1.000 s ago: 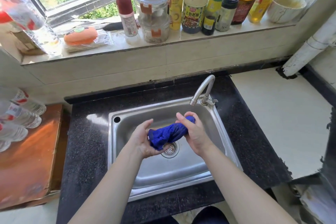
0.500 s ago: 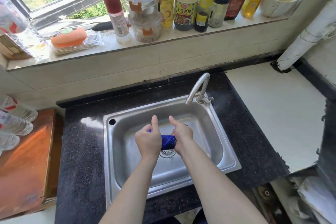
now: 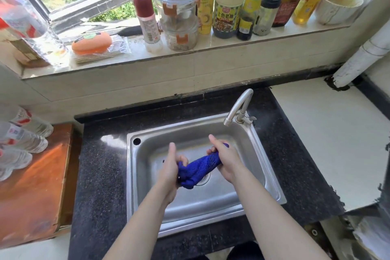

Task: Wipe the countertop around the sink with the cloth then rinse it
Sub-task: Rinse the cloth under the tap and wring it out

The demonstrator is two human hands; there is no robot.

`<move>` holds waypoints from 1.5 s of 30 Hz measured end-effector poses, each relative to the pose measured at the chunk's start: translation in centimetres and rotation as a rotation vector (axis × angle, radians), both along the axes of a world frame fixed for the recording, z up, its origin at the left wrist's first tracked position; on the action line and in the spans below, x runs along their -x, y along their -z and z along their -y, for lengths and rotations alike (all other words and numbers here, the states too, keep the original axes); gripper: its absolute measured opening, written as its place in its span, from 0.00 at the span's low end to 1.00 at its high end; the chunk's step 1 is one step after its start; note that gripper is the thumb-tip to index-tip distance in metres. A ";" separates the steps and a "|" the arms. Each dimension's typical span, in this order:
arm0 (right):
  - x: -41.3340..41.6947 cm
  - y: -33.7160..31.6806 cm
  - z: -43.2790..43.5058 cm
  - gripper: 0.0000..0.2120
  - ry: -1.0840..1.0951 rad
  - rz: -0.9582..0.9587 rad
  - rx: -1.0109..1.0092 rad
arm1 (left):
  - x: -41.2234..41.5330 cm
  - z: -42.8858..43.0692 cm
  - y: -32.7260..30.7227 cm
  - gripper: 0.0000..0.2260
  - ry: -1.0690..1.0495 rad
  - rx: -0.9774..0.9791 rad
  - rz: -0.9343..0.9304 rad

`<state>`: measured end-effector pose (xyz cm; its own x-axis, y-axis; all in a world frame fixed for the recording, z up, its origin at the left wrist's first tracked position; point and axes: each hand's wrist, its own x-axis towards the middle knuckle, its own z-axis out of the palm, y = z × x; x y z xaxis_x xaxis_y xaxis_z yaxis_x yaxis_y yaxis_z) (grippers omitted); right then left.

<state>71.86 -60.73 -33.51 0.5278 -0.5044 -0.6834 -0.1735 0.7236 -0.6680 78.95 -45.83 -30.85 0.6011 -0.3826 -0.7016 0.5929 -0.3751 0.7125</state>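
Blue cloth is gripped at both ends, twisted btwn left hand & right hand over sink; hands are spread wider vs earlier, more cloth shown. Sink is set in black speckled tabletop; bottles are lined on windowsill.

Bare hands and forearms, dark clothing.

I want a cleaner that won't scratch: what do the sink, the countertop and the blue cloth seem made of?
Sink: brushed stainless steel by the look, grey with soft streaky reflections. Countertop: polished black speckled stone, perhaps granite or an imitation, with a glossy glare patch. Blue cloth: soft textured textile, possibly microfibre; it bunches, twisted between left hand and right hand.
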 end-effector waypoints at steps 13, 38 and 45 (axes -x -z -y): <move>-0.3 -5.6 -0.2 0.13 -0.084 0.294 0.064 | -0.2 -0.9 -1.9 0.24 0.366 0.342 -0.583; -3.3 -6.6 -0.9 0.10 0.043 -0.219 0.075 | 0.5 -0.8 -0.8 0.08 0.803 -0.380 1.188; 0.1 -7.2 -0.4 0.12 -0.161 -0.016 0.027 | -1.4 -0.7 -5.4 0.09 0.082 0.131 0.159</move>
<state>71.71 -60.29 -26.31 0.5924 -0.4325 -0.6797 -0.2965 0.6674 -0.6831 80.39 -45.17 -25.48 0.6633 -0.5162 -0.5418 0.4408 -0.3155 0.8403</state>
